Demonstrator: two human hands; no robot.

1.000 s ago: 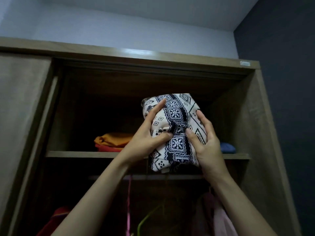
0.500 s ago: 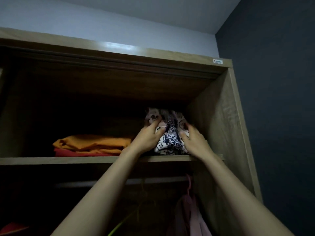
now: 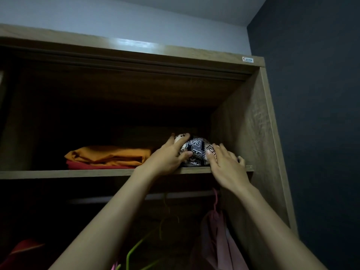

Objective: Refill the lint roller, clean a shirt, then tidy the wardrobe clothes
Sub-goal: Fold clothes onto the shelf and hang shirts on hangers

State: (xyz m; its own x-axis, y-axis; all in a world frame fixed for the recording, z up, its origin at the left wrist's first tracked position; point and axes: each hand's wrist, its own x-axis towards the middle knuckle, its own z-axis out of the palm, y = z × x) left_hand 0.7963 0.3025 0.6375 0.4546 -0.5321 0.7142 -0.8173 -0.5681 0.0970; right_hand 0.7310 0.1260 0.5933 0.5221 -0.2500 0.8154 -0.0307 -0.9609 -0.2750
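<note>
Two hands are up at the top shelf (image 3: pixel 78 173) of the wardrobe (image 3: pixel 251 133), both on a folded black-and-white patterned cloth (image 3: pixel 196 148). The cloth sits on the shelf at its right end, near the front edge and close to the wardrobe's right side panel.

The left hand (image 3: pixel 167 158) has its fingers curled over the top left of the cloth and its thumb pushed into the front, so it's properly gripping it. The right hand (image 3: pixel 226 164) is looser. Its thumb touches the front right of the cloth, and the other fingers are spread and pretty much straight, pointing toward the side panel and not wrapped round anything. It's too dark back there to tell whether those fingers rest on the cloth or on the shelf.

Left of the cloth on the same shelf, an orange garment (image 3: pixel 109 154) lies folded on top of a red one (image 3: pixel 93 166), and the left hand is just beside that stack.

Under the shelf a rail (image 3: pixel 175 195) runs across. A pink hanger (image 3: pixel 214 199) is hooked on it at the right, with a pink garment (image 3: pixel 218 240) hanging below. A green hanger (image 3: pixel 136 248) sits tilted lower down in the middle. There's something red (image 3: pixel 21 250) at the bottom left, too dim to make out.

A small sticker (image 3: pixel 247 59) is on the wardrobe's top right corner, and a dark wall (image 3: pixel 315 114) runs along the right.
</note>
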